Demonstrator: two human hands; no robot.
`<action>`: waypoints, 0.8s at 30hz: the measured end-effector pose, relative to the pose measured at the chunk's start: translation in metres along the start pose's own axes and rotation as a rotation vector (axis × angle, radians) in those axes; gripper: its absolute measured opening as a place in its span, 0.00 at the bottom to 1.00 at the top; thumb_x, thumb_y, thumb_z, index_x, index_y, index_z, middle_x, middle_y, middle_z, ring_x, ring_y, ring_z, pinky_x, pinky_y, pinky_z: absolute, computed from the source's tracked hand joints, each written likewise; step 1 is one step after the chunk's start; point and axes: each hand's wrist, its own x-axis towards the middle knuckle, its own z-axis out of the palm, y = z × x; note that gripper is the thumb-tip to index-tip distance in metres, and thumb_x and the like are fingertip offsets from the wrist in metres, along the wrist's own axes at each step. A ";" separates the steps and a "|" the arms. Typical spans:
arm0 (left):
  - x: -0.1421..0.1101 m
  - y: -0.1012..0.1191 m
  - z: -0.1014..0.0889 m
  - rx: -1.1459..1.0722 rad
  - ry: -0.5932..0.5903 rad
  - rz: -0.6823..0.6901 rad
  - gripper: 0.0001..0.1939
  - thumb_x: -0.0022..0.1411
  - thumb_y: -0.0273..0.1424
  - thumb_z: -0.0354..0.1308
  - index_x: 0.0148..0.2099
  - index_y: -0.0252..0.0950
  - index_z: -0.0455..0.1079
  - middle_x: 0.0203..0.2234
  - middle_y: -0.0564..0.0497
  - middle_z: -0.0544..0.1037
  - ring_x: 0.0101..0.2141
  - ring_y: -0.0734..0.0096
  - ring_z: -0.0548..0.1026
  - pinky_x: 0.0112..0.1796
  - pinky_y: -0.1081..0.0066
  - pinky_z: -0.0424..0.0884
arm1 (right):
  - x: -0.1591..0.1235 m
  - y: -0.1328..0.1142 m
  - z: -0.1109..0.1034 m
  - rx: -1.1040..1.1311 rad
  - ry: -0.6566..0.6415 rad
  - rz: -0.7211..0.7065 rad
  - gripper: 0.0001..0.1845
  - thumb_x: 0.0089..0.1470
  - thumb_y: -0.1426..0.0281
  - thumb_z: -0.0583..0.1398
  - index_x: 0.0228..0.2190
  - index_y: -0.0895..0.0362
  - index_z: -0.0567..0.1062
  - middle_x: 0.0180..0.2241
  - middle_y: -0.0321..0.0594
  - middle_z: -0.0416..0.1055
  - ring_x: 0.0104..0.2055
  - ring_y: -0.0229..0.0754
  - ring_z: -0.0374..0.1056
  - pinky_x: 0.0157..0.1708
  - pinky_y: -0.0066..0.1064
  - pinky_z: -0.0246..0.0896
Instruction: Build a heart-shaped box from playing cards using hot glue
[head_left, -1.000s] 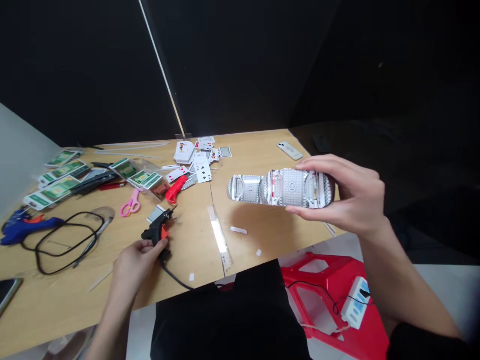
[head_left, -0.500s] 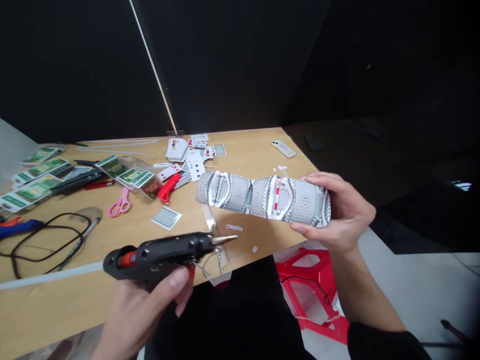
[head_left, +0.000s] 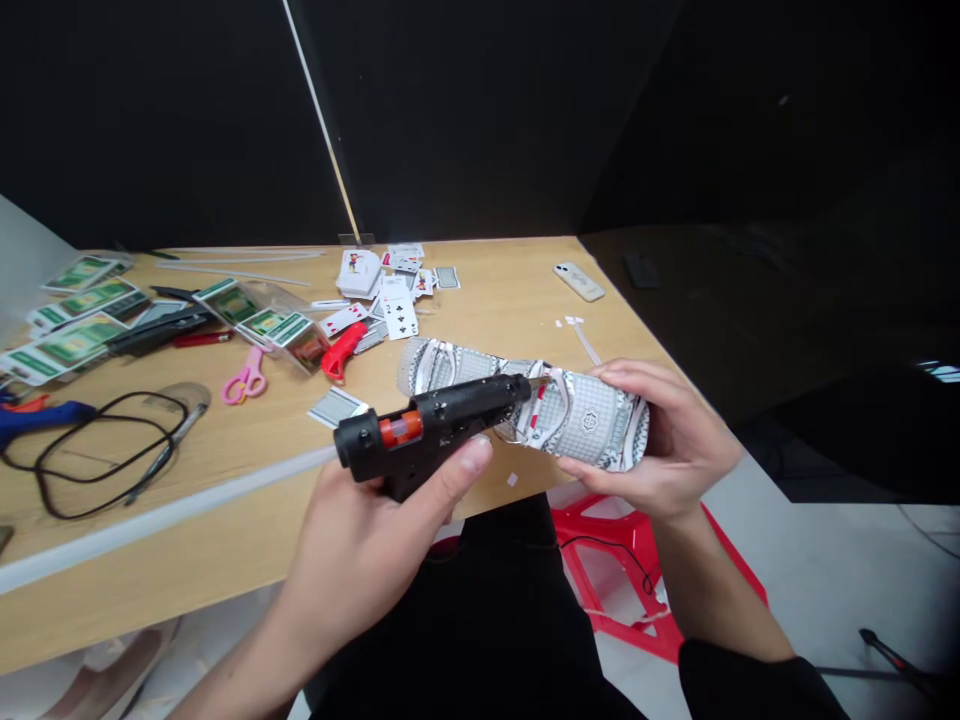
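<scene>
Left fingers [head_left: 454, 475] wrap the gun [head_left: 450, 425], glue stick [head_left: 172, 513] in its back; right fingers [head_left: 649, 377] clamp the paper model [head_left: 590, 420]; a clear pack [head_left: 304, 350] holds green-printed card [head_left: 266, 323].

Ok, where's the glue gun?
In the head view, the glue gun is near centre in the left hand, its nozzle close to the patterned piece in the right hand.

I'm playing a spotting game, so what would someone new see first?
Probably the black glue gun in the left hand, near the middle, its tip over a grey-and-white patterned piece in the right hand. Next might be the bright red stool, below the table's near edge, and the pink scissors lying farther left on the table.
</scene>
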 end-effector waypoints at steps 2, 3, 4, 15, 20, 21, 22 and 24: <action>0.001 -0.004 -0.002 0.030 -0.011 0.047 0.22 0.71 0.53 0.64 0.36 0.40 0.82 0.13 0.60 0.69 0.19 0.76 0.68 0.25 0.76 0.67 | 0.000 -0.001 0.001 -0.008 -0.006 -0.012 0.45 0.39 0.65 0.84 0.60 0.50 0.81 0.47 0.44 0.84 0.47 0.58 0.82 0.44 0.53 0.83; 0.002 -0.006 -0.002 0.045 -0.015 0.072 0.22 0.71 0.53 0.64 0.39 0.41 0.83 0.13 0.59 0.69 0.19 0.75 0.68 0.24 0.76 0.66 | 0.000 -0.001 0.001 -0.012 -0.008 -0.017 0.46 0.39 0.65 0.84 0.60 0.50 0.81 0.47 0.44 0.84 0.47 0.58 0.82 0.44 0.53 0.84; 0.003 -0.008 -0.003 0.058 -0.020 0.091 0.21 0.71 0.53 0.64 0.41 0.42 0.84 0.13 0.59 0.69 0.18 0.75 0.68 0.23 0.76 0.66 | 0.000 -0.001 0.001 -0.015 -0.009 -0.020 0.46 0.39 0.66 0.83 0.60 0.50 0.80 0.47 0.44 0.84 0.47 0.58 0.82 0.44 0.53 0.84; 0.002 -0.012 -0.003 0.135 -0.020 0.111 0.20 0.72 0.53 0.63 0.42 0.44 0.85 0.12 0.61 0.70 0.18 0.74 0.69 0.23 0.75 0.66 | 0.001 -0.001 0.001 -0.021 -0.004 -0.028 0.46 0.38 0.64 0.84 0.59 0.50 0.81 0.47 0.43 0.85 0.47 0.57 0.82 0.42 0.52 0.84; 0.002 -0.013 -0.002 0.134 -0.029 0.114 0.21 0.72 0.52 0.64 0.35 0.43 0.82 0.13 0.60 0.72 0.17 0.75 0.70 0.22 0.75 0.67 | 0.003 -0.001 0.000 -0.040 -0.015 -0.036 0.45 0.39 0.63 0.84 0.59 0.49 0.81 0.47 0.42 0.85 0.47 0.56 0.82 0.43 0.52 0.84; 0.001 -0.013 -0.002 0.133 -0.031 0.118 0.21 0.71 0.52 0.64 0.32 0.43 0.80 0.13 0.60 0.71 0.17 0.75 0.70 0.22 0.75 0.66 | 0.003 -0.001 0.000 -0.036 -0.016 -0.039 0.45 0.39 0.64 0.84 0.60 0.49 0.81 0.47 0.42 0.85 0.47 0.56 0.82 0.43 0.51 0.84; 0.001 -0.013 -0.002 0.135 -0.034 0.120 0.22 0.71 0.51 0.64 0.30 0.43 0.79 0.12 0.60 0.71 0.16 0.76 0.69 0.21 0.76 0.66 | 0.004 0.000 0.000 -0.028 -0.018 -0.046 0.46 0.39 0.64 0.84 0.60 0.50 0.81 0.47 0.43 0.85 0.47 0.56 0.82 0.43 0.51 0.84; 0.000 -0.014 -0.003 0.144 -0.042 0.117 0.24 0.71 0.51 0.65 0.26 0.42 0.76 0.11 0.61 0.69 0.15 0.76 0.68 0.21 0.76 0.66 | 0.004 0.000 -0.001 -0.009 -0.021 -0.058 0.46 0.39 0.65 0.84 0.60 0.50 0.81 0.46 0.43 0.85 0.47 0.55 0.82 0.43 0.50 0.84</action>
